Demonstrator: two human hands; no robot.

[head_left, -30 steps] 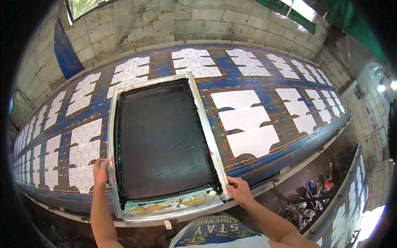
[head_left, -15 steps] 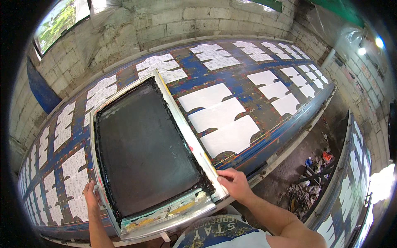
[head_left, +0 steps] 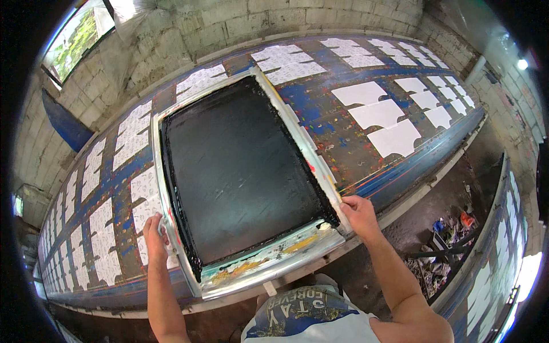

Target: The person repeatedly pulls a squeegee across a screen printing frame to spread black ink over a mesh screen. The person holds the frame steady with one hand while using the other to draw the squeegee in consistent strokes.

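Observation:
A large silk-screen frame, dark mesh inside a pale metal rim, lies over white garment pieces on a long table. Black ink lines the mesh edges, and the near rim carries yellow, teal and white smears. My left hand closes around the left side of the rim near its lower end. At the lower right corner, my right hand grips the opposite side. Slivers of blank white fabric stick out past the right rim; the screen hides the rest. Printed fabric pieces lie just left of the frame.
The long table, stained blue and flecked with paint, bears rows of white cut pieces. Beyond a gap on the right stands a second table with more pieces. Scraps litter the floor between. A block wall rises behind.
The screen frame has shifted right along the table with both hands still on it. It now covers blank pieces that lay uncovered to its right, and more printed pieces show on its left.

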